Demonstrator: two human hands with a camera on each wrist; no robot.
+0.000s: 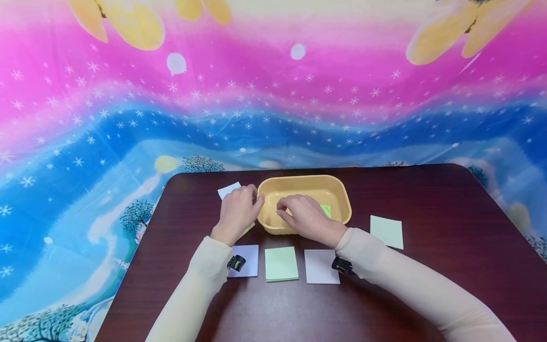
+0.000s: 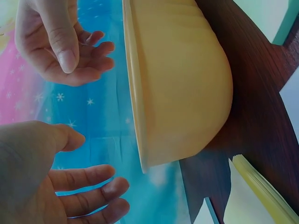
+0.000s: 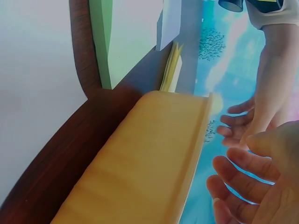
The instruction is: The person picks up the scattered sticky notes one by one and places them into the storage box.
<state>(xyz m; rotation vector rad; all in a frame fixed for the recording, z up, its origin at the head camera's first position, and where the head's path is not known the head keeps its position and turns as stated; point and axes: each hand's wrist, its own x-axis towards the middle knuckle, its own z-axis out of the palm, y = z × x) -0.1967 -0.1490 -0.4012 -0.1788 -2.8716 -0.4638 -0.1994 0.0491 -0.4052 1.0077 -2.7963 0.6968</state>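
Observation:
A yellow plastic basin (image 1: 344, 202) stands toward the back of the table, with a bright green paper note (image 1: 326, 210) inside. My left hand (image 1: 237, 211) hovers by the basin's left end, its fingers loosely bent. Over the basin's front rim is my right hand (image 1: 305, 216), fingers relaxed and thumb apart. Both wrist views show nothing held: the left hand (image 2: 70, 186) and the right hand (image 3: 252, 182) are above the rim, apart from each other. Partly behind the left hand are a white note pad (image 1: 228, 190) and a yellow note pad (image 2: 261, 191).
In front of the basin, a purple pad (image 1: 249, 260), a pale green pad (image 1: 281, 263) and a pale lavender pad (image 1: 318, 266) form a row. Another pale green pad (image 1: 386, 232) lies to the right. A patterned cloth (image 1: 273, 95) hangs behind the dark table (image 1: 448, 285).

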